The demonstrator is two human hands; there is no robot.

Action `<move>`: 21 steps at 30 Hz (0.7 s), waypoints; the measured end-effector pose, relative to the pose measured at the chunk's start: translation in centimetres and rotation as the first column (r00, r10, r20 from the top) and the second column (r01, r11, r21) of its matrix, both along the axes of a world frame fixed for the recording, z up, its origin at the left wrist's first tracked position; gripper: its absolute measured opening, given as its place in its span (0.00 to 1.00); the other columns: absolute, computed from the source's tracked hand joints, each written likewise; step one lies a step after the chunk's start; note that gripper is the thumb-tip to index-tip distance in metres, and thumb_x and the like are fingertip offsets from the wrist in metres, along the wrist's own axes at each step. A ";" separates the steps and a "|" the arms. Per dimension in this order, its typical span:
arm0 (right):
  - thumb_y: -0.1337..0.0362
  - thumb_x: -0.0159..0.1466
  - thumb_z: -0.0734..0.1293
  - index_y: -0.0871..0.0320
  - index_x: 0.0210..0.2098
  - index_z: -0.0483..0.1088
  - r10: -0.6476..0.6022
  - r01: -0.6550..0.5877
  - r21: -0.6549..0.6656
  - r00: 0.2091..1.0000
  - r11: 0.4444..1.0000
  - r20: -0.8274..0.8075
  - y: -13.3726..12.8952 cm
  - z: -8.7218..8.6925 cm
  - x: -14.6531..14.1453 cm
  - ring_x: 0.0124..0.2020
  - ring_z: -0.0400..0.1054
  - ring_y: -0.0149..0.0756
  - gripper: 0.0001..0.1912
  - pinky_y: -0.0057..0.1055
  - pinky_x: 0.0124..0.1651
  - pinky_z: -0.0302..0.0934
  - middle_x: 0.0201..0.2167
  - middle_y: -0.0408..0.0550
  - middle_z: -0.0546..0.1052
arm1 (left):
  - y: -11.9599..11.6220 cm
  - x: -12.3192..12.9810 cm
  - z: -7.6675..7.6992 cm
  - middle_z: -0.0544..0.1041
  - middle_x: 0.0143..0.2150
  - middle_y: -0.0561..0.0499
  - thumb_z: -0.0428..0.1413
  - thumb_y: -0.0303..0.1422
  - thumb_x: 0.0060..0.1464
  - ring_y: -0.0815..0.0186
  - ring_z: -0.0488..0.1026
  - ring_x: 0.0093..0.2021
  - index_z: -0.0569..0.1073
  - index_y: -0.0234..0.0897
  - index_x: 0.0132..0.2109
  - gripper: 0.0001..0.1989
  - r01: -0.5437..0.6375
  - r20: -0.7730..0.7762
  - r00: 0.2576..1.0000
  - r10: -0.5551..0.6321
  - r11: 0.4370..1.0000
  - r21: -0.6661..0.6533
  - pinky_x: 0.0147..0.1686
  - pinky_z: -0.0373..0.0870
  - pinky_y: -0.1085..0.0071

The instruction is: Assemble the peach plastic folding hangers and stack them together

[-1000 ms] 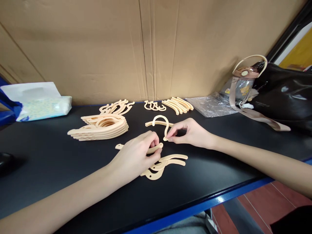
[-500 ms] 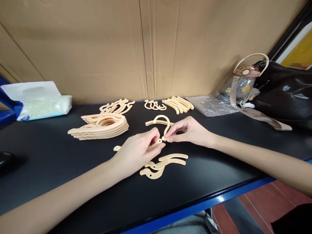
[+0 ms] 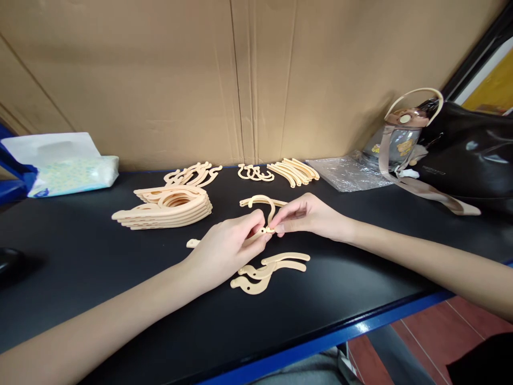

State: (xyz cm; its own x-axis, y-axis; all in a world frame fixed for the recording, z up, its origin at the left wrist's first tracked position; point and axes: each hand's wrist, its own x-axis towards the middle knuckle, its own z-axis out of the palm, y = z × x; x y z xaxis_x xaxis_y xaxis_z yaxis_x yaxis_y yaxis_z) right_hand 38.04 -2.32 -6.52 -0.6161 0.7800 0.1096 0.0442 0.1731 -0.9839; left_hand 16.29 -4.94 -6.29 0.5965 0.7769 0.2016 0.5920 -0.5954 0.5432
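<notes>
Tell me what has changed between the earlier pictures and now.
The left hand has moved its curved strip slightly away from the wearer, toward the hook. The right hand has tilted the hook, so its top sits lower and its foot now meets the strip's end. Nothing was newly grasped or let go. The hanger stack and bottle stayed put.

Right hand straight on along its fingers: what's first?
The right hand, pinching the hook, would probably meet the pale strip in the left hand first; depth there is hard to judge.
</notes>
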 end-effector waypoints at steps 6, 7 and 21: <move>0.70 0.55 0.73 0.59 0.34 0.80 -0.002 0.001 -0.033 1.000 0.999 -0.017 0.1 0.0 0.0 0.29 0.70 0.26 0.06 0.27 0.41 0.66 0.32 0.43 0.79 | 0.1 0.2 0.0 0.59 0.21 0.62 0.50 0.37 0.61 0.72 0.55 0.20 0.55 0.40 0.30 0.14 -0.020 -0.008 1.000 0.020 1.000 -0.001 0.21 0.50 0.75; 0.70 0.55 0.73 0.59 0.34 0.80 -0.002 0.001 -0.032 1.000 0.999 -0.021 0.1 0.0 0.0 0.29 0.69 0.26 0.06 0.27 0.41 0.66 0.32 0.43 0.79 | 0.0 0.2 0.0 0.59 0.21 0.62 0.51 0.37 0.60 0.72 0.55 0.20 0.55 0.40 0.30 0.14 -0.027 -0.015 1.000 0.027 1.000 0.000 0.21 0.50 0.75; 0.67 0.55 0.74 0.60 0.42 0.77 -0.007 0.001 -0.099 0.998 0.995 -0.055 0.4 -0.1 0.0 0.33 0.73 0.28 0.14 0.30 0.45 0.67 0.35 0.45 0.81 | -0.2 0.1 0.1 0.63 0.24 0.61 0.54 0.34 0.57 0.72 0.59 0.22 0.61 0.40 0.33 0.08 -0.081 0.025 0.996 0.080 0.996 0.038 0.23 0.54 0.75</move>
